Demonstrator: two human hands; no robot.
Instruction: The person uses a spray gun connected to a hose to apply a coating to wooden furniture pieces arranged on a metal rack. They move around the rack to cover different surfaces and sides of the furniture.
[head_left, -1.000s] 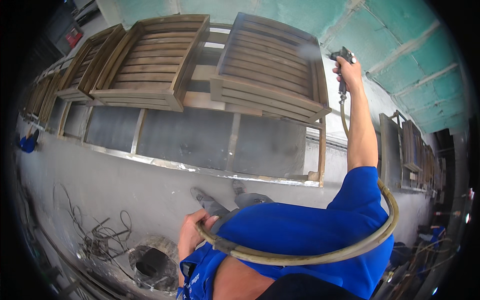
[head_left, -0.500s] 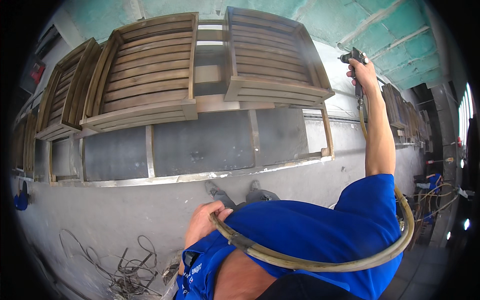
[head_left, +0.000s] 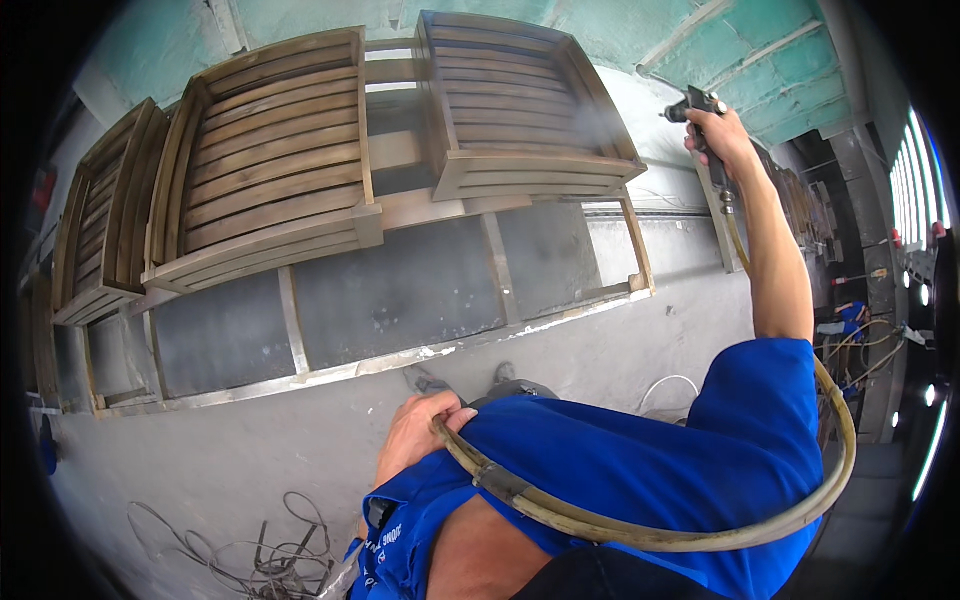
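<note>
My right hand (head_left: 728, 140) is closed around a dark spray gun (head_left: 712, 165), with the arm stretched out to the far right. The gun's nozzle faces left, towards a slatted wooden crate (head_left: 515, 105) and a little apart from its right side. A faint haze hangs over that crate's slats. Near my waist, my left hand (head_left: 412, 438) grips a yellowish hose (head_left: 640, 535), which loops across my body and round my right side. Two more slatted crates, one in the middle (head_left: 275, 150) and one at the left (head_left: 105, 215), stand in the same row.
The crates rest on a long low metal rack (head_left: 370, 372) with dark panels, just ahead of my feet. Tangled cables (head_left: 270, 560) lie on the grey floor at the lower left. A teal wall (head_left: 770, 70) rises behind. Further wooden pieces (head_left: 800, 205) stand at the far right.
The whole view has turned slightly, so the crates and rack sit a little further left and tilted. Both hands keep their holds on the spray gun and the hose.
</note>
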